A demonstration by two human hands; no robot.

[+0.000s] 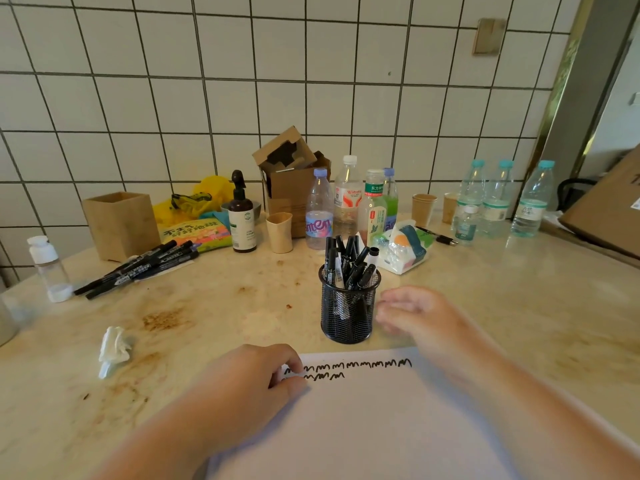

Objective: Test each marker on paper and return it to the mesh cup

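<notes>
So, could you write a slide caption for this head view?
Left hand steadies the scribbled paper while the blurred right hand hovers beside the marker-filled mesh cup.

One wide-angle head-worn camera is looking forward and down from above the surface (519,306), sitting close over both hands and the paper (381,427), and facing a tiled wall (242,81) behind the clutter.
</notes>
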